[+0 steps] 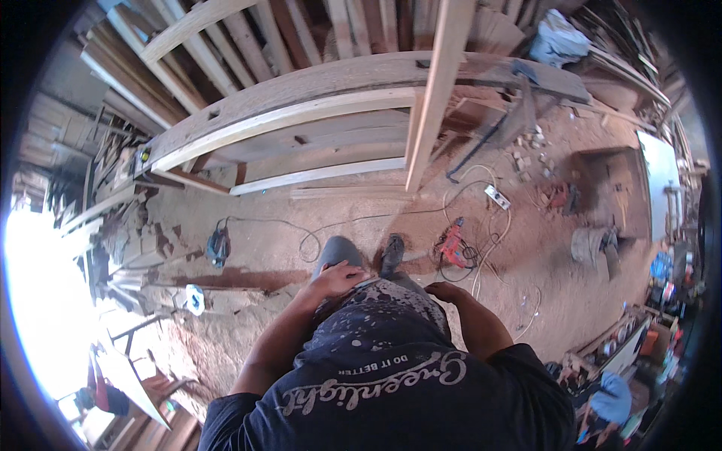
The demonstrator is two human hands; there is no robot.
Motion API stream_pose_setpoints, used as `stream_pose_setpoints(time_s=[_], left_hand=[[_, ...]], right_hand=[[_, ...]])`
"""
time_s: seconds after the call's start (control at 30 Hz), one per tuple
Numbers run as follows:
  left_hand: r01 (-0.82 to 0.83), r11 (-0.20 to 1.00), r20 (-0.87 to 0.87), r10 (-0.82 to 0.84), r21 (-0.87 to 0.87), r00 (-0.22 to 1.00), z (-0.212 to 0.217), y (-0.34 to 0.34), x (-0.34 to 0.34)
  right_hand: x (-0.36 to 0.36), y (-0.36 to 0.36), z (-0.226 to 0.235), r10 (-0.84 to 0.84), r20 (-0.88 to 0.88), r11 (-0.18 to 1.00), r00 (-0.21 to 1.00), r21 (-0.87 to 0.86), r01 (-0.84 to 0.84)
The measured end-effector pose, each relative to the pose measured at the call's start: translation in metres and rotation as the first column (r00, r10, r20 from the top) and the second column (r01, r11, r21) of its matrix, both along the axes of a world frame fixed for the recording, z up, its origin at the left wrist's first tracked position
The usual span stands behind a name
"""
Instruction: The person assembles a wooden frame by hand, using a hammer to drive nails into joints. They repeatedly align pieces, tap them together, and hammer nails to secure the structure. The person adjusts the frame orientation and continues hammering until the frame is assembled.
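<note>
Fingers of left hand (336, 279) on speckled dark shirt (376, 331)

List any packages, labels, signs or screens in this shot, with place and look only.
Printed lettering on the shirt: across the dark shirt at the lower middle, pale curved script.
Boxes and containers: on a shelf at the lower right, small, orange, red and white; too small to tell more.
No screens or signs show.
</note>
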State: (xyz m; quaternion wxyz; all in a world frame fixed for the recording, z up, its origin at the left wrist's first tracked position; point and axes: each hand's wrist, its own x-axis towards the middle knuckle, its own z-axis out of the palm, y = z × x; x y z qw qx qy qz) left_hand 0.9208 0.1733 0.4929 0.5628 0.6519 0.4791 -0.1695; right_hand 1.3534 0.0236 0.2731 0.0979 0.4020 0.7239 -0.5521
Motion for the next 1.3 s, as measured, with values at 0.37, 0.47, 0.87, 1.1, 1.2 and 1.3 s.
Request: stream_pose_setpoints(time_s=[0.37, 0.47, 0.87, 1.1, 1.2, 1.3], left_hand=[[0.202, 0.929, 0.089, -0.240, 0.309, 0.967, -0.188, -0.193, -0.239], [0.507, 0.844, -0.062, -0.504, 0.175, 0.861, -0.202, -0.197, -0.264], [-0.077, 0.993, -0.198, 0.094, 0.092, 0.976, -0.194, -0.250, -0.288], [-0.224, 0.964, -0.110, 0.240, 0.141, 0.965, -0.168, -0.215, -0.211], [-0.245, 0.954, -0.086, 0.263, 0.173, 0.961, -0.154, -0.214, -0.192], [-0.248, 0.950, -0.077, 0.266, 0.190, 0.961, -0.167, -0.226, -0.196]], right_hand=[[-0.123, -0.082, 0.095, -0.847, 0.140, 0.448, 0.513, -0.332, 0.830], [-0.145, -0.099, 0.103, -0.868, 0.308, 0.330, 0.389, -0.228, 0.916], [-0.168, -0.265, 0.009, -0.979, 0.160, 0.087, 0.126, -0.231, 0.969], [-0.136, -0.316, 0.022, -0.851, 0.351, 0.516, 0.391, 0.414, 0.750], [-0.134, -0.306, 0.049, -0.839, 0.440, 0.516, 0.320, 0.459, 0.723], [-0.135, -0.289, 0.100, -0.952, 0.291, 0.173, 0.096, 0.252, 0.952]])
